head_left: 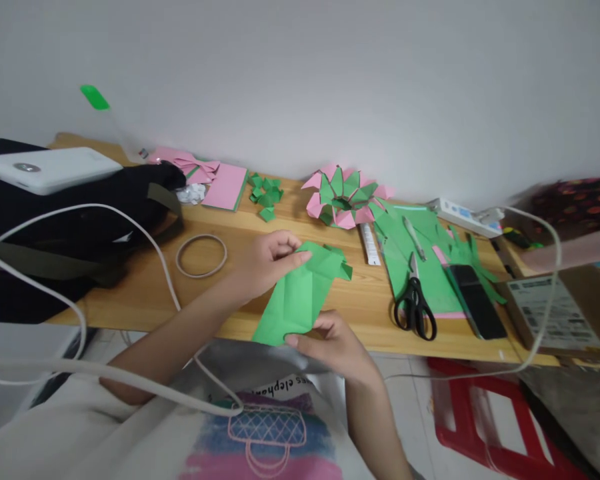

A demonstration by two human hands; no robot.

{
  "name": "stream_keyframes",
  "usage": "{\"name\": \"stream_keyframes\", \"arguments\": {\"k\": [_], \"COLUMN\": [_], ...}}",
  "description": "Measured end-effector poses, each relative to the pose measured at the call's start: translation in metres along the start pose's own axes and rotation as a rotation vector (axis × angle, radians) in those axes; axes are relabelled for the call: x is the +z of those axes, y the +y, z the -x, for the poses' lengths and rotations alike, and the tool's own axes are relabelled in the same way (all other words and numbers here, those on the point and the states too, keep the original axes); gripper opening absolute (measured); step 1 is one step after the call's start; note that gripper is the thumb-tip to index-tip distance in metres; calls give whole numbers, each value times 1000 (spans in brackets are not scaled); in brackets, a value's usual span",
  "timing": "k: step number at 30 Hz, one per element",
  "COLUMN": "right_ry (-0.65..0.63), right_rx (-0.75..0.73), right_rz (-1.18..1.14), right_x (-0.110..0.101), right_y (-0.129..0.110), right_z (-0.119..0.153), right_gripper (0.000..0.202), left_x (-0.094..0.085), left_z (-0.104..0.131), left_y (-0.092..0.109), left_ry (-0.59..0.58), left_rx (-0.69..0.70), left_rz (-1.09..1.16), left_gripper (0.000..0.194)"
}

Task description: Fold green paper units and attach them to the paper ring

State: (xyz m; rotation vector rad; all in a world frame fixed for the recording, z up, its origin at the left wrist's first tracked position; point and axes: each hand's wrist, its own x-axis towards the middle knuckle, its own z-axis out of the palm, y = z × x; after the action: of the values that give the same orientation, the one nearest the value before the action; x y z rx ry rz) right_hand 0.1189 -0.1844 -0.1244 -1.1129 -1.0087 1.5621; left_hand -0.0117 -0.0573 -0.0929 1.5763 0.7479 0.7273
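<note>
Between my two hands is a creased green paper sheet [297, 293], held over the front part of the wooden table [250, 230]. My left hand [275, 260] pinches its upper left edge, thumb on top. At its lower right edge, my right hand [337, 343] grips the paper with the thumb on top and the fingers partly hidden beneath. Just past the sheet's upper right corner lie small folded green pieces [343, 261]. Farther back sits a ring of folded pink and green paper [345, 198], with a white tube [369, 244] beside it.
To the right are black-handled scissors [415, 308], a cutter [414, 238], green sheets [397, 257], a phone [475, 301] and a cardboard box [555, 313]. A tape roll [201, 256], a black bag [130, 200] and white cables lie left. Folded green pieces [266, 192] sit behind.
</note>
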Motion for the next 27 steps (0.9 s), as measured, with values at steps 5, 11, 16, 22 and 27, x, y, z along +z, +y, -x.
{"name": "stream_keyframes", "arguments": {"k": [5,11,16,22,27], "right_ry": [146,214,425,654,670], "right_rx": [-23,6,-53,-177,-228], "right_rz": [-34,-67,-158,-285,-248], "right_x": [-4,1,3,8,14], "right_y": [-4,-8,-2,-9,-25], "right_z": [-4,-9,-17,-43,-63], "right_gripper": [14,14,20,31,30], "left_x": [1,2,-8,5,8], "left_z": [-4,-12,-12,11,-4], "left_y": [7,9,-7,-12,4], "left_ry": [-127,186,381,138,242], "left_rx": [-6,81,105,64,150], "left_rz": [39,263,327,177,-30], "left_gripper": [21,32,28,33,24]}}
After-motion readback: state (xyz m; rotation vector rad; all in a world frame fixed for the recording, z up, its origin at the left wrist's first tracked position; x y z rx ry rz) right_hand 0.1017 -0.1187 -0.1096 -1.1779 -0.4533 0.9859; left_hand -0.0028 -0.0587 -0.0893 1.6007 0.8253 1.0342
